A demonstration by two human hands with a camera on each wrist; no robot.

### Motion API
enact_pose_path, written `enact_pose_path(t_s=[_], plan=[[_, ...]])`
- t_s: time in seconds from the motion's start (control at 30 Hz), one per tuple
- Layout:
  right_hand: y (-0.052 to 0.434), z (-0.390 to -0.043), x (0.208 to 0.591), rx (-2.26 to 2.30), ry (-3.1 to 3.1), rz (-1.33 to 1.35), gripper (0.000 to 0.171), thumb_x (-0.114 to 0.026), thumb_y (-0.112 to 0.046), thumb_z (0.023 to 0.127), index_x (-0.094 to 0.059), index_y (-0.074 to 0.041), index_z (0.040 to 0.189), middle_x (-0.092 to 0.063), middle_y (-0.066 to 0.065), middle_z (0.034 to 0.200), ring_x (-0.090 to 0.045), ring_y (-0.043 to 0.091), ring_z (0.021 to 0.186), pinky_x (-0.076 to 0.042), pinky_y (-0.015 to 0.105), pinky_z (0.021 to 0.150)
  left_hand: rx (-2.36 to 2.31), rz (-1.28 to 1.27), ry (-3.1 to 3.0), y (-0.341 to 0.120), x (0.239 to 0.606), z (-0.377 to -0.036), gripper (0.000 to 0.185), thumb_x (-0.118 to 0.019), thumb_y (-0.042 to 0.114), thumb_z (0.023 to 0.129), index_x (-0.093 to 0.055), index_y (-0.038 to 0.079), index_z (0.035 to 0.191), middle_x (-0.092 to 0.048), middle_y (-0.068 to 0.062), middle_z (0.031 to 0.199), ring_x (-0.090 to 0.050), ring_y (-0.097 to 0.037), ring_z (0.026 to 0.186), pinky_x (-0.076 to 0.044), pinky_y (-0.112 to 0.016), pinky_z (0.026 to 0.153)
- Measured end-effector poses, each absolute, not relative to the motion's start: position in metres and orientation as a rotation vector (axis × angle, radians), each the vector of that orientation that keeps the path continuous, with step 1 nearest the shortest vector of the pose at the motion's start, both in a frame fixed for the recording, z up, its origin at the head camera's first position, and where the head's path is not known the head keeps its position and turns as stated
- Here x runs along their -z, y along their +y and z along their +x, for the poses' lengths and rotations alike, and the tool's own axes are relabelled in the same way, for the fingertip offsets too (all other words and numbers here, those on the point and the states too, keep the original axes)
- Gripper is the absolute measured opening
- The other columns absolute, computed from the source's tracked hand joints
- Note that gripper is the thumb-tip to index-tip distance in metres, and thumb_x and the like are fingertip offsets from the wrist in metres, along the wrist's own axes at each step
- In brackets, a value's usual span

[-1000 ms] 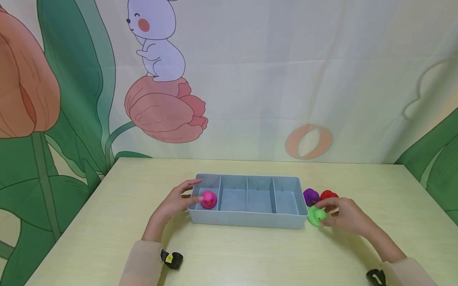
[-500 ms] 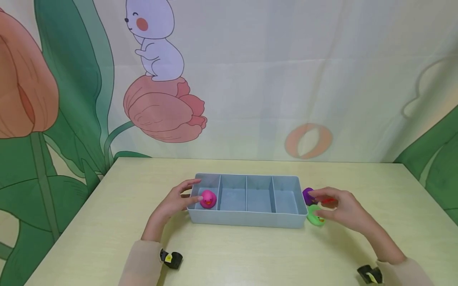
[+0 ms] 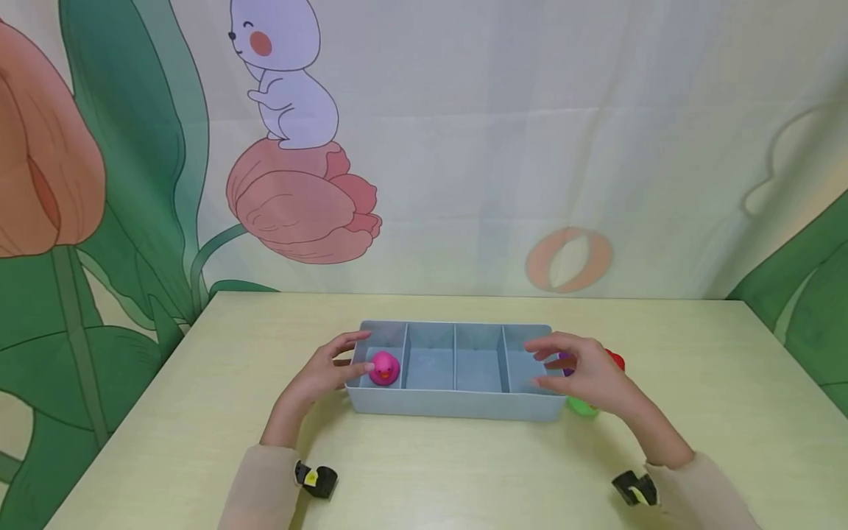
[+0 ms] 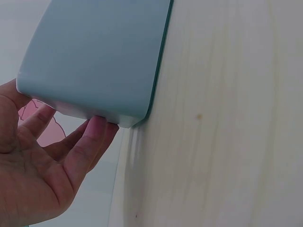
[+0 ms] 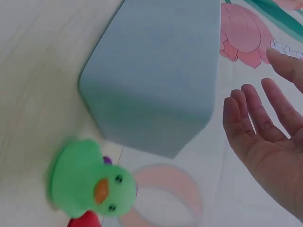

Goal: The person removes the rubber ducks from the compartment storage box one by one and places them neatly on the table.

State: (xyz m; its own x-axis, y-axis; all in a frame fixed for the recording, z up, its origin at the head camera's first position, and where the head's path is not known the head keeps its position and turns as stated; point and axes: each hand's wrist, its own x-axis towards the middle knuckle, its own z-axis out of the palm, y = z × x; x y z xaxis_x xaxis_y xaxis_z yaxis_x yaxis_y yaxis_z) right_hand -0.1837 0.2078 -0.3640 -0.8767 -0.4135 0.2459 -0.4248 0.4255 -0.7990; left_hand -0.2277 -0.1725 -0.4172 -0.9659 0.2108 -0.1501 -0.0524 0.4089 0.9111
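A grey-blue divided tray (image 3: 457, 405) lies in the middle of the head view. At its left end, my left hand (image 3: 324, 372) holds the end wall, thumb over the rim and fingertips against the outside in the left wrist view. Beside that thumb, a pink rubber duck (image 3: 384, 368) sits in the leftmost compartment. Over the tray's right end hovers my right hand (image 3: 592, 372), its fingers spread and nothing between them. Partly covered by it are a green rubber duck (image 5: 90, 182), a purple duck (image 3: 568, 362) and a red duck (image 3: 615, 359), all just right of the tray.
All of this rests on a pale wooden table (image 3: 457, 478). Behind its far edge hangs a printed cloth (image 3: 450, 147) with a rabbit and tulips. Dark wrist cameras are strapped at both cuffs, the left camera (image 3: 318, 480) close over the tabletop.
My right hand has left the green duck, passed over the red and purple ones, and moved left above the tray's right end. The left hand stays on the tray.
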Motion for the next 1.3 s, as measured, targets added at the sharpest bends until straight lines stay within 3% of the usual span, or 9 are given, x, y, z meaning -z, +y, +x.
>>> enact_pose_path(t_s=[0.13,0.3,0.9,1.17,1.3], plan=[[0.192,-0.188,0.362,-1.507,-2.645,0.823,0.041,-0.073,-0.004,0.074,-0.060,0.004,0.111,-0.061,0.018,0.107,-0.057,0.035,0.092,-0.050,0.039,0.080,-1.578,0.138,2.429,-0.172,0.417,-0.228,0.057,-0.067,0.023,0.083,-0.043,0.021,0.134,-0.030,-0.019,0.142,-0.036,-0.045,0.123,-0.044,-0.051,0.087],[0.172,-0.194,0.361,-1.519,-2.652,0.864,0.039,-0.073,-0.006,0.075,-0.061,0.001,0.112,-0.062,0.013,0.108,-0.058,0.030,0.094,-0.049,0.043,0.082,-1.577,0.128,2.431,-0.171,0.417,-0.228,0.057,-0.067,0.023,0.083,-0.043,0.021,0.134,-0.030,-0.019,0.142,-0.037,-0.045,0.123,-0.044,-0.051,0.087],[0.095,-0.209,0.361,-1.628,-2.605,1.010,0.039,-0.071,-0.005,0.076,-0.061,-0.001,0.114,-0.062,0.012,0.110,-0.056,0.024,0.097,-0.050,0.039,0.083,-1.577,0.136,2.434,-0.171,0.416,-0.227,0.058,-0.067,0.024,0.082,-0.043,0.020,0.134,-0.031,-0.019,0.141,-0.037,-0.046,0.123,-0.045,-0.052,0.085],[0.065,-0.218,0.370,-1.588,-2.635,1.058,0.038,-0.069,-0.005,0.078,-0.061,-0.002,0.115,-0.061,0.012,0.113,-0.056,0.027,0.100,-0.051,0.035,0.081,-1.577,0.134,2.428,-0.172,0.417,-0.228,0.057,-0.067,0.025,0.082,-0.043,0.021,0.134,-0.032,-0.019,0.141,-0.037,-0.046,0.123,-0.044,-0.053,0.086],[0.053,-0.220,0.372,-1.580,-2.660,1.048,0.039,-0.070,-0.006,0.077,-0.061,-0.001,0.114,-0.062,0.010,0.112,-0.055,0.030,0.101,-0.050,0.038,0.083,-1.578,0.144,2.424,-0.173,0.417,-0.228,0.057,-0.067,0.026,0.083,-0.043,0.021,0.134,-0.032,-0.018,0.142,-0.036,-0.046,0.123,-0.044,-0.053,0.085]])
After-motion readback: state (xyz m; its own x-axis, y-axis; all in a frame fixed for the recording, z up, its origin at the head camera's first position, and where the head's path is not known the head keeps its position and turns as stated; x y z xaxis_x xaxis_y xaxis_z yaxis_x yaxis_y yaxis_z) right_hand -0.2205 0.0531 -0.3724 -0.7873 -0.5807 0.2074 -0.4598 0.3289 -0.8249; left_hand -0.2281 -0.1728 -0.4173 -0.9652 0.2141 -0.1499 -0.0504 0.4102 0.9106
